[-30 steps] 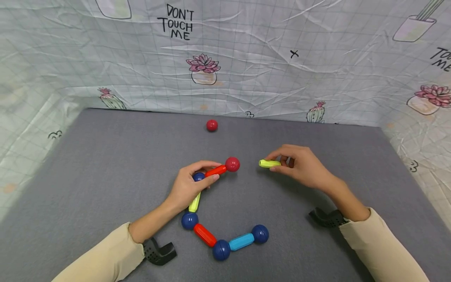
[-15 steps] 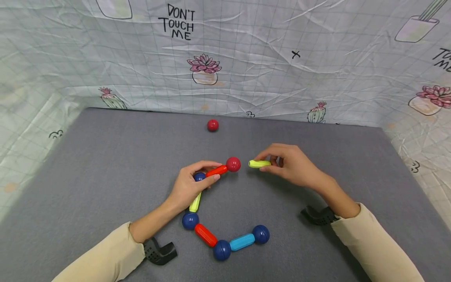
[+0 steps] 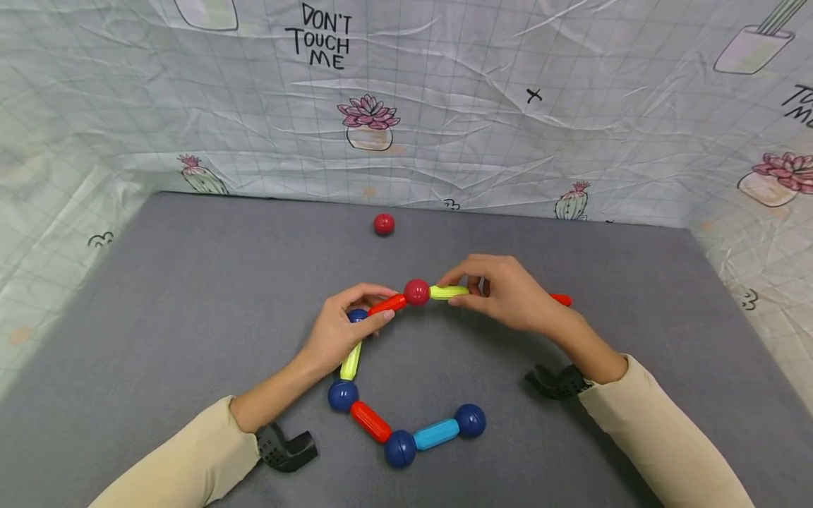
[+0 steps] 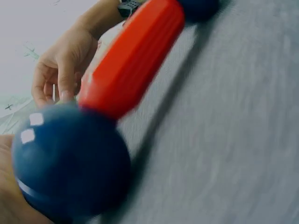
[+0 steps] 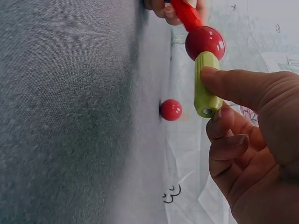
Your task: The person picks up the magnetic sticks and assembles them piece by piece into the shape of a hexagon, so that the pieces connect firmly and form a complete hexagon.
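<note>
My left hand (image 3: 336, 328) holds the upper red rod (image 3: 386, 305) between thumb and fingers, by the blue ball (image 3: 358, 315) at its near end. A red ball (image 3: 416, 292) caps the rod's other end. My right hand (image 3: 508, 293) pinches a yellow-green rod (image 5: 203, 88), whose tip meets that red ball. From the left hand the chain curves down through a second yellow-green rod (image 3: 351, 361), a blue ball (image 3: 343, 396), a red rod (image 3: 371, 421), another blue ball (image 3: 400, 449) and a light-blue rod (image 3: 437, 434), ending in a blue ball (image 3: 471, 420).
A loose red ball (image 3: 384, 224) lies near the back of the grey table (image 3: 222, 254). Behind my right wrist shows the end of a red rod (image 3: 562, 299). A printed cloth (image 3: 457, 141) hangs along the back and sides.
My right hand has moved left with the yellow-green rod until it meets the red ball, uncovering a red rod's end behind the wrist. The left hand has hardly moved.
</note>
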Motion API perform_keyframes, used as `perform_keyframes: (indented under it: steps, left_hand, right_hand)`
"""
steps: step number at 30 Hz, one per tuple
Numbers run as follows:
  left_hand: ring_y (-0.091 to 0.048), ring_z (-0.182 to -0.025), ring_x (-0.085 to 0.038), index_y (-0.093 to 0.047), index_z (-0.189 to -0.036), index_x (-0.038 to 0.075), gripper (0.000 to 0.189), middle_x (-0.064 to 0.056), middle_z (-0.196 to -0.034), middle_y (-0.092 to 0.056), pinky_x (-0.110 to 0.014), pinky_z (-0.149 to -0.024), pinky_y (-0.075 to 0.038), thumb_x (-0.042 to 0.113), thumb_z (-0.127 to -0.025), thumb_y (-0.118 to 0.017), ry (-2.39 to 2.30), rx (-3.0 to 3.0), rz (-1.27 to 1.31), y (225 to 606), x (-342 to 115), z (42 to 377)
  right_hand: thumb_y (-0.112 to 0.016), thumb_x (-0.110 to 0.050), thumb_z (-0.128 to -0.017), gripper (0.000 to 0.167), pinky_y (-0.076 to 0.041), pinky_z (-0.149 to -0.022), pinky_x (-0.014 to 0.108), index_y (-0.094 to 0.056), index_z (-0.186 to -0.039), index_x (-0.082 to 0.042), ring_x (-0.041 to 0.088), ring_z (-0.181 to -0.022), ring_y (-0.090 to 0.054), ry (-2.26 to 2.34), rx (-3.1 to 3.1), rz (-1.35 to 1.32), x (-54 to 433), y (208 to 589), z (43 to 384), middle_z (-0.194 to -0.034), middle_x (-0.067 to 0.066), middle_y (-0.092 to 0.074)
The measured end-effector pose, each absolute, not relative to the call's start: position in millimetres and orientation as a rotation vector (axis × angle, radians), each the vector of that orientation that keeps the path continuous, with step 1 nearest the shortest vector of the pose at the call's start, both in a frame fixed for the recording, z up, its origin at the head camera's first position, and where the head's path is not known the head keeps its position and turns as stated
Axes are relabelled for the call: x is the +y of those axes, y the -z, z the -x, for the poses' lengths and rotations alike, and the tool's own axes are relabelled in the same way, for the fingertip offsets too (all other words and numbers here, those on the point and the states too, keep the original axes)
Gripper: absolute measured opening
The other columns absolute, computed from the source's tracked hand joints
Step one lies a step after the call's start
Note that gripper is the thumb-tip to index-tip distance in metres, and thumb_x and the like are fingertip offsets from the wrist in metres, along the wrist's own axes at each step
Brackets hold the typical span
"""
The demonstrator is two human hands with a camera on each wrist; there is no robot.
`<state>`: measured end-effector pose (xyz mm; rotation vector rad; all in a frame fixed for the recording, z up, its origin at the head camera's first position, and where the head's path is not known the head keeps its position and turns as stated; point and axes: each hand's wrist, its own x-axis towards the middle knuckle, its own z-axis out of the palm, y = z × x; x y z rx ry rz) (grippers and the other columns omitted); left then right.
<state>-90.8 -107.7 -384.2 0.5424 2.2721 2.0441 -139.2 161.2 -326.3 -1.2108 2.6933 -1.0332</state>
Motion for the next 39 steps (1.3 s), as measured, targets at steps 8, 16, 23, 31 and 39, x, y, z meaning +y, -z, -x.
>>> perform_keyframes:
  steps: [8, 16, 23, 31, 39]
  left_hand:
    - [-0.056, -0.061, -0.023, -0.056, -0.126, 0.002, 0.036, -0.015, -0.081, -0.059, -0.029, -0.060, -0.051, 0.006, -0.091, -0.064, -2.005, 2.053, -0.613, 388, -126, 111]
    - [-0.056, -0.059, -0.024, -0.053, -0.130, 0.002, 0.038, -0.026, -0.085, -0.058, -0.031, -0.057, -0.052, 0.010, -0.094, -0.062, -2.010, 1.887, -0.562, 385, -146, 123]
    - [-0.055, -0.059, -0.026, -0.056, -0.125, 0.001, 0.033, -0.024, -0.087, -0.058, -0.030, -0.055, -0.051, 0.008, -0.094, -0.061, -2.013, 1.927, -0.603, 387, -156, 130]
    - [-0.055, -0.058, -0.024, -0.056, -0.117, -0.002, 0.027, -0.031, -0.089, -0.057, -0.030, -0.055, -0.050, 0.008, -0.093, -0.063, -2.035, 1.961, -0.618, 386, -159, 128]
    - [-0.056, -0.060, -0.023, -0.057, -0.114, -0.003, 0.023, -0.031, -0.088, -0.058, -0.029, -0.056, -0.049, 0.006, -0.093, -0.062, -2.035, 1.963, -0.667, 388, -157, 129]
  right_hand:
    - [-0.077, -0.014, -0.082, 0.023, -0.046, -0.057, 0.027, -0.072, -0.104, -0.018, 0.007, -0.070, -0.053, 1.090, 2.641, 1.231, 138, 325, 149, -0.094, -0.010, -0.064]
    - [-0.077, -0.011, -0.083, 0.020, -0.047, -0.057, 0.026, -0.072, -0.102, -0.014, 0.008, -0.066, -0.054, 1.136, 2.601, 1.291, 107, 328, 161, -0.094, -0.007, -0.066]
    - [-0.078, -0.012, -0.082, 0.019, -0.046, -0.056, 0.025, -0.073, -0.100, -0.012, 0.008, -0.060, -0.052, 1.143, 2.598, 1.258, 91, 329, 160, -0.090, -0.004, -0.066]
    - [-0.075, -0.015, -0.084, 0.018, -0.048, -0.049, 0.027, -0.071, -0.101, -0.014, 0.008, -0.054, -0.055, 1.177, 2.513, 1.137, 81, 328, 159, -0.090, -0.005, -0.065]
    - [-0.067, -0.023, -0.091, 0.022, -0.050, -0.055, 0.029, -0.069, -0.109, -0.012, 0.015, -0.062, -0.062, 1.111, 2.503, 1.067, 83, 320, 167, -0.095, -0.003, -0.065]
